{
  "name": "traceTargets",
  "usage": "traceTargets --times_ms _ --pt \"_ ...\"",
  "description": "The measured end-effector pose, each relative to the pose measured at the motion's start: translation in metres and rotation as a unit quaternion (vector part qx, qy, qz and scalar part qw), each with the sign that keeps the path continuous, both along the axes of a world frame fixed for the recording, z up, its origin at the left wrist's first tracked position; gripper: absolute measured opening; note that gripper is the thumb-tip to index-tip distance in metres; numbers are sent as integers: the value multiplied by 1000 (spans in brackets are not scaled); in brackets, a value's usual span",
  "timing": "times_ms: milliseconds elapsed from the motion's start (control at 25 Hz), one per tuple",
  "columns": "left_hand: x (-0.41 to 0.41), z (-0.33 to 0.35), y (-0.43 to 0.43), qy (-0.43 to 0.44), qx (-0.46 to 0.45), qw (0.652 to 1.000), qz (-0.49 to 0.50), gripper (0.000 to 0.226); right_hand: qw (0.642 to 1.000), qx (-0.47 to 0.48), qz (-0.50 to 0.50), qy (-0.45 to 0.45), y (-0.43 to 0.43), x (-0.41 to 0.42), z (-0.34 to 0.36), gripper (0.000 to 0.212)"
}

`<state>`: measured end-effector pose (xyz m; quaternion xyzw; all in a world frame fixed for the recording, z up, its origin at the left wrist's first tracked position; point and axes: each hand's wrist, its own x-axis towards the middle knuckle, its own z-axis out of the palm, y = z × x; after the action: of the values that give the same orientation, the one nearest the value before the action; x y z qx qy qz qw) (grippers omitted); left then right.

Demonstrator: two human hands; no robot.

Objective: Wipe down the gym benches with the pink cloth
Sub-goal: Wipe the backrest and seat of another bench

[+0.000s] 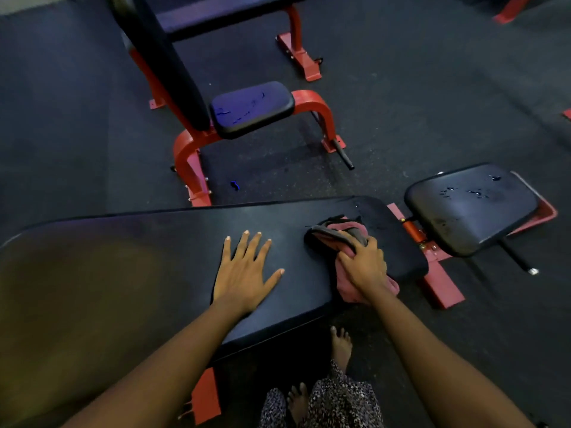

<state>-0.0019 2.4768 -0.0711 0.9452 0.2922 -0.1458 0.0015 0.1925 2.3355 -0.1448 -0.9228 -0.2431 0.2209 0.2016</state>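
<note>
Dark rubber gym floor, dim light, red-framed benches sitting around.

Pink cloth is lying bunched on the long bench pad, at its right end near the front edge, with a darker fold showing on the cloth's far side. Right hand is pressing down on it, fingers curled over and gripping the bunch. Left hand is resting flat on the same pad just left of the cloth, fingers spread and straight, holding nothing; it looks to be bracing.

Pad surface around the left hand is reading matte and dry. A few droplets are showing on the pad just beyond the cloth, toward the far right corner.

Small seat pad, just off the long pad's right end, is carrying visible droplets, so it looks unwiped. Second bench seat, beyond the long pad, is also showing wet streaks. Third bench is sitting further back, too dark to judge.

Judging progress: first pad mostly done, right end in hand. Remaining: that corner, the small seat pad, the second bench, probably the third.
</note>
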Motion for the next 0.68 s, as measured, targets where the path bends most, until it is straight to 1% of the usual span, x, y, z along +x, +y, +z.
traceTargets --times_ms 80,120,200,280,320,360,440,560,680 --pt "0 -3 1 22 22 999 -11 88 997 72 -12 17 21 13 14 46" --pt "1 -4 1 24 30 999 -14 87 994 113 7 5 39 14 25 48" --pt "3 -6 1 20 47 998 -25 81 981 157 110 -27 84 -4 48 54" --pt "4 -8 1 16 51 998 -32 74 961 135 229 -76 121 -40 59 57" --pt "5 -9 1 19 48 998 -31 73 953 132 257 -92 129 -54 56 57" --pt "5 -9 1 21 44 998 -28 73 951 134 259 -102 133 -59 50 57" --pt "6 -8 1 14 39 999 -17 75 961 132 222 -103 128 -44 30 57" --pt "3 -12 1 21 43 999 -15 77 978 77 155 -118 112 0 2 58" --pt "1 -14 2 11 47 999 -19 72 989 34 97 -107 98 37 -20 56"
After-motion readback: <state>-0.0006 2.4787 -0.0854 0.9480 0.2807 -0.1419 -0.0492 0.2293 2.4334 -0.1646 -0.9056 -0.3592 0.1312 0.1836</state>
